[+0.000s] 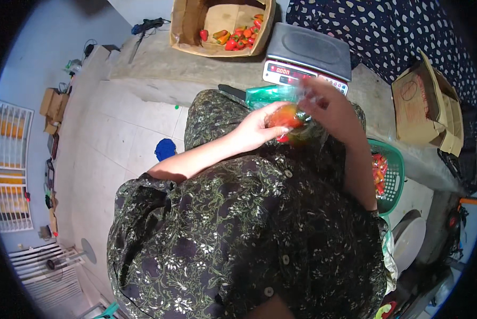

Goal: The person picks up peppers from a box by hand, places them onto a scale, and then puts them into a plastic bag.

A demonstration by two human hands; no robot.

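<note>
My left hand (257, 126) is closed round a clear plastic bag of peppers (289, 117), red, orange and green, held above my lap. Over the top of that bag is my right hand (331, 109), its fingers smeared by motion, so their grip cannot be made out. Just beyond both hands a translucent green plastic bag (265, 95) lies at the ledge's edge. A weighing scale (308, 50) with a dark flat pan and a lit red display stands behind it.
On the concrete ledge, a cardboard box (188, 26) contains red and orange peppers. Another cardboard box (416, 106) sits at the right. Beside my right arm, a green basket (395, 181) holds packed red peppers. A white basin (411, 242) is lower right; a blue object (165, 149) lies on the floor.
</note>
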